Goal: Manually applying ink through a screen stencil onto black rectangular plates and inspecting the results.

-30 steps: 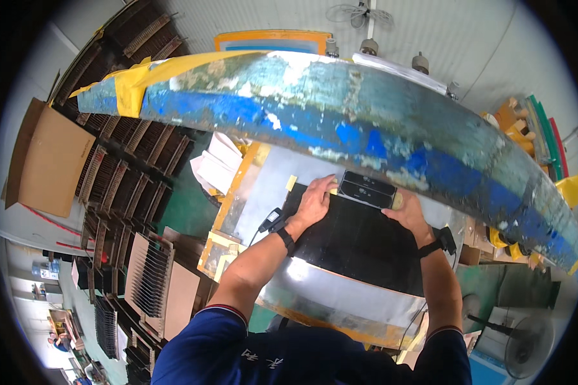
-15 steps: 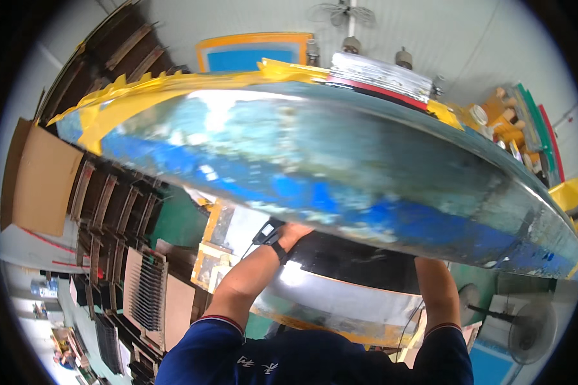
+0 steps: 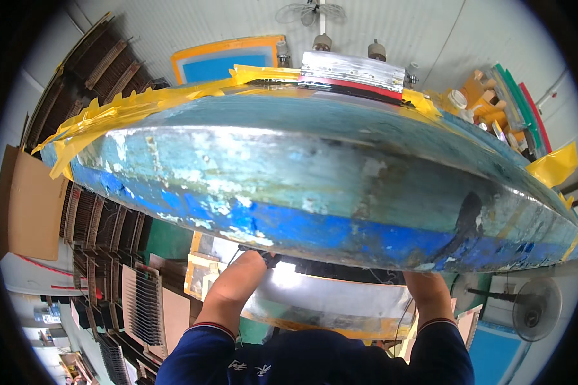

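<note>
Both my forearms reach in under a large, worn screen-printing frame (image 3: 315,192) with teal and blue stains, which spans the view. My left forearm (image 3: 234,282) goes under its lower edge left of the middle, with a bit of a black wrist strap (image 3: 271,259) showing. Further right, my right forearm (image 3: 428,292) passes beneath the same edge. The frame hides both hands, so their fingers and anything in them cannot be seen. Below it, between my arms, lie a strip of a black sheet (image 3: 350,271) and a shiny pale work surface (image 3: 340,299).
Yellow tape (image 3: 141,102) lines the frame's top, where a silver bar with a red strip (image 3: 352,74) lies. Dark racks (image 3: 99,218) and a cardboard sheet (image 3: 35,208) stand left. A fan (image 3: 533,311) is at right, below a yellow bin with bottles (image 3: 485,102).
The view has shifted, and the frame now covers more of the work surface. My left hand, partly visible before with its black wrist device, has gone out of sight under the frame's edge.
</note>
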A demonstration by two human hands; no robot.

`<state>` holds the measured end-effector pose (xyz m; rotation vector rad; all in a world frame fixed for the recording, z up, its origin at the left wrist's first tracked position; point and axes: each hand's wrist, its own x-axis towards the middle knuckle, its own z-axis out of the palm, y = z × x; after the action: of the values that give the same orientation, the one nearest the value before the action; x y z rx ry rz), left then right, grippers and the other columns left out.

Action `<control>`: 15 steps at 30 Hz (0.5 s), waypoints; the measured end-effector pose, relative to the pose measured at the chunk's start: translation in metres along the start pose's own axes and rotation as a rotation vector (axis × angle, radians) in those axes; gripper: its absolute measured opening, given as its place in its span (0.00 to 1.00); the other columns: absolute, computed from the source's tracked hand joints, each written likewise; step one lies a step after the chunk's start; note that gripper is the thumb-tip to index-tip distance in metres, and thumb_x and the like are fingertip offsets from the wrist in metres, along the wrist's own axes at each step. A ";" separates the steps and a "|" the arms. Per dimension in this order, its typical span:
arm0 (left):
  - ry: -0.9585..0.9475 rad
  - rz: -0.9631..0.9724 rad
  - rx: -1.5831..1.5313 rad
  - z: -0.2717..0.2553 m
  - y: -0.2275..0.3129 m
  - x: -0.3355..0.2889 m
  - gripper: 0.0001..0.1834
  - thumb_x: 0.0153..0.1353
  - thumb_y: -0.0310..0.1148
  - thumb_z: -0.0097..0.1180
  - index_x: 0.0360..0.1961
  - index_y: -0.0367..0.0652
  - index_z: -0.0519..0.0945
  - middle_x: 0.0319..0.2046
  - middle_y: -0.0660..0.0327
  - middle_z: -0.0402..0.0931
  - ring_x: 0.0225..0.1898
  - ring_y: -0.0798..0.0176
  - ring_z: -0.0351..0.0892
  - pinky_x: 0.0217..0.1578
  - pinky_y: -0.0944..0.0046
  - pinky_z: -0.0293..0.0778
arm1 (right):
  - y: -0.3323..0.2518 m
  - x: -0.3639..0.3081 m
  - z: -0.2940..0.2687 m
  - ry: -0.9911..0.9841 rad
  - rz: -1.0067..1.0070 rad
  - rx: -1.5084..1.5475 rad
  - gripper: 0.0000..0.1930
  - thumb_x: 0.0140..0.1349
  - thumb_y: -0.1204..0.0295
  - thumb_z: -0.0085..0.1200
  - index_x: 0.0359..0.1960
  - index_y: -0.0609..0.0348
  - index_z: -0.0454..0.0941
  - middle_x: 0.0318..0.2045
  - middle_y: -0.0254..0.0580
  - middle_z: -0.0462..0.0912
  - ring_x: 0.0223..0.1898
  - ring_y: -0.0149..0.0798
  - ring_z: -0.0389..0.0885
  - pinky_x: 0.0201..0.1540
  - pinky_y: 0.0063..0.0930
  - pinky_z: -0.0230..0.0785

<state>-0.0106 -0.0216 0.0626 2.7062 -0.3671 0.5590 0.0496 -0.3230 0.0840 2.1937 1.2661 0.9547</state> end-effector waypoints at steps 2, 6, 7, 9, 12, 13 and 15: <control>0.001 0.007 0.010 0.002 -0.002 0.000 0.16 0.62 0.37 0.50 0.45 0.38 0.79 0.42 0.46 0.79 0.47 0.45 0.77 0.54 0.51 0.68 | -0.002 0.005 0.006 0.018 0.242 0.413 0.22 0.68 0.55 0.48 0.59 0.51 0.74 0.56 0.51 0.77 0.57 0.56 0.73 0.62 0.48 0.62; -0.101 -0.008 0.047 -0.006 -0.003 -0.011 0.16 0.64 0.35 0.49 0.47 0.37 0.79 0.44 0.47 0.80 0.47 0.45 0.77 0.54 0.50 0.70 | 0.007 0.012 0.006 -0.563 0.563 1.193 0.25 0.69 0.54 0.46 0.60 0.56 0.73 0.58 0.55 0.74 0.62 0.59 0.68 0.65 0.51 0.57; -0.210 -0.086 0.044 -0.012 -0.001 -0.019 0.17 0.62 0.36 0.49 0.48 0.38 0.79 0.46 0.46 0.79 0.49 0.43 0.76 0.55 0.48 0.68 | 0.009 0.012 0.002 -0.556 0.550 1.199 0.25 0.69 0.54 0.46 0.60 0.56 0.73 0.58 0.55 0.74 0.62 0.59 0.68 0.65 0.51 0.57; -0.111 -0.161 -0.205 -0.027 0.000 -0.037 0.19 0.60 0.33 0.50 0.52 0.37 0.77 0.52 0.47 0.75 0.54 0.41 0.72 0.58 0.47 0.66 | 0.006 0.002 -0.019 -0.380 0.668 1.176 0.24 0.65 0.57 0.53 0.57 0.58 0.75 0.58 0.55 0.73 0.60 0.58 0.68 0.64 0.47 0.59; -0.026 -0.272 -0.222 -0.062 0.007 -0.092 0.22 0.61 0.27 0.51 0.57 0.35 0.71 0.57 0.47 0.71 0.62 0.40 0.64 0.62 0.50 0.64 | -0.009 -0.016 -0.062 -0.212 0.789 1.112 0.21 0.61 0.62 0.58 0.53 0.61 0.77 0.59 0.55 0.71 0.60 0.57 0.68 0.63 0.43 0.60; 0.055 -0.272 -0.237 -0.074 0.009 -0.112 0.23 0.60 0.27 0.52 0.57 0.36 0.71 0.57 0.48 0.71 0.62 0.40 0.64 0.63 0.49 0.63 | -0.017 -0.020 -0.076 -0.270 0.819 1.069 0.19 0.62 0.64 0.57 0.52 0.62 0.78 0.60 0.56 0.70 0.60 0.57 0.68 0.63 0.43 0.60; 0.097 -0.271 -0.248 -0.095 0.007 -0.149 0.24 0.58 0.26 0.53 0.58 0.36 0.70 0.57 0.48 0.71 0.63 0.41 0.64 0.64 0.47 0.62 | -0.032 -0.021 -0.100 -0.138 0.755 1.094 0.18 0.62 0.66 0.57 0.52 0.63 0.77 0.59 0.56 0.71 0.60 0.56 0.68 0.63 0.43 0.60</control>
<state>-0.1770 0.0352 0.0833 2.4264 -0.0376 0.5258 -0.0502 -0.3230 0.1225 3.6650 0.9727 0.2549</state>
